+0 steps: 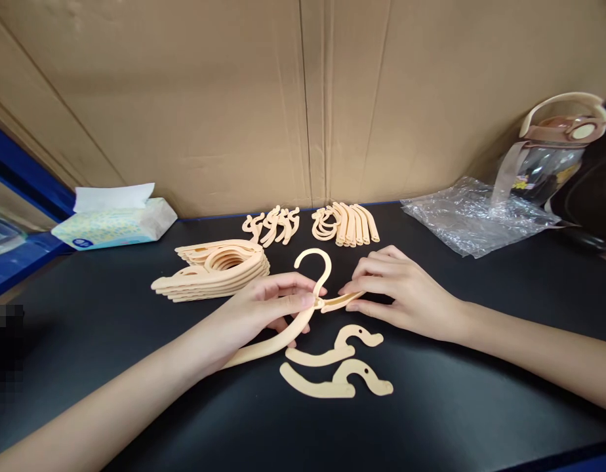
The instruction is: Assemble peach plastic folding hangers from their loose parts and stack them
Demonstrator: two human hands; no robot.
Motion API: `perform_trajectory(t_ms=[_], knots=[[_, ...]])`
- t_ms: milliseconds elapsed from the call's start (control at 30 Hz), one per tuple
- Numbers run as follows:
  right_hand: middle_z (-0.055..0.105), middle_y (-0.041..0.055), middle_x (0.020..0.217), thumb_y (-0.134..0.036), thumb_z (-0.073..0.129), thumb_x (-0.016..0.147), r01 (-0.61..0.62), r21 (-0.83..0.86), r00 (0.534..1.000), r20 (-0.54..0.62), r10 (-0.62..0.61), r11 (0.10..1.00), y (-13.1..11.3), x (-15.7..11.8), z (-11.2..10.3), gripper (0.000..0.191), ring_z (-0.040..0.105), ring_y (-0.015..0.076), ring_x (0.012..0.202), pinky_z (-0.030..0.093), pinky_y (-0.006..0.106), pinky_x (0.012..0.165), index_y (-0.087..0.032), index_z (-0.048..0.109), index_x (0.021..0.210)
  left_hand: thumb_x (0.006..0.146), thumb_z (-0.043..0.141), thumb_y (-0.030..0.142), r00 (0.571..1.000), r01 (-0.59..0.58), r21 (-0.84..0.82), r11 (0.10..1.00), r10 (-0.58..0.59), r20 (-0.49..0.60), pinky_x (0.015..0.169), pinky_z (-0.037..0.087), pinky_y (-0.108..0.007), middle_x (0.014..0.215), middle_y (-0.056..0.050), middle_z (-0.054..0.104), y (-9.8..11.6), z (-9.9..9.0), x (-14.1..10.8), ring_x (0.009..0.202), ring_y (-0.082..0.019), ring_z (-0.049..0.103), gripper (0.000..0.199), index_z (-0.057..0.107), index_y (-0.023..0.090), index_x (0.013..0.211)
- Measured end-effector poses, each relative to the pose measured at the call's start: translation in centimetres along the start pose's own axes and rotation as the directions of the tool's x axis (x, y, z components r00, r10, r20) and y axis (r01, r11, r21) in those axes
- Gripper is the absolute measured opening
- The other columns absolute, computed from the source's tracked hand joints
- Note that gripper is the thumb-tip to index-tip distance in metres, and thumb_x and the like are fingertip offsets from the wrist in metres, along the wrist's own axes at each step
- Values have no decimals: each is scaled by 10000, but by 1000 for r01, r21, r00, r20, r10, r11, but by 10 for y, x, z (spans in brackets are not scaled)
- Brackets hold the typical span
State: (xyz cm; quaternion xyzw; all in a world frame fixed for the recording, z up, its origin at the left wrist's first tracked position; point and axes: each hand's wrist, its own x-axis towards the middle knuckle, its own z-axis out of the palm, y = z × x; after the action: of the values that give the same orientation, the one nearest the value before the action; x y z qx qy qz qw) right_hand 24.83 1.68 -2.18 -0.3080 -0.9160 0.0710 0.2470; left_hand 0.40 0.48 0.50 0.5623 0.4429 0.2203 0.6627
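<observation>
A cream folding clothes hanger [278, 339] is held above the black table between both hands. My left hand [271, 305] closes on it around the joint below the hook, thumb on top; the hook points up and one arm extends down to the left under the wrist. My right hand [394, 285] pinches the short right arm of the same hanger between thumb and fingers. Just below the hands lie two flat cream hanger pieces [325, 357], each with a curved end and a small hole. Left of the hook sits a stack of folded cream hangers [214, 272].
Loose curved hanger parts [276, 225] and a row of hanger arms [355, 224] lie at the back of the table [455, 419]. A tissue pack [116, 223] stands back left. Crumpled clear plastic [460, 216] and a drinking bottle [553, 157] occupy the back right, before a cardboard wall [224, 111].
</observation>
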Motion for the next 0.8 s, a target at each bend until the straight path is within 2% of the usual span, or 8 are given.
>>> perform_trajectory(t_ms=[800], knots=[[642,4,861,-310,570,917,7,6,1000,11,-7,1000,-2,1,0,166,563,136,820,332,319,823,-224,686,1000,836,649,396,1000,12,17,1000,-12,9,605,515,-210,777,12,585,1,0,0,736,-128,580,215,682,220,956]])
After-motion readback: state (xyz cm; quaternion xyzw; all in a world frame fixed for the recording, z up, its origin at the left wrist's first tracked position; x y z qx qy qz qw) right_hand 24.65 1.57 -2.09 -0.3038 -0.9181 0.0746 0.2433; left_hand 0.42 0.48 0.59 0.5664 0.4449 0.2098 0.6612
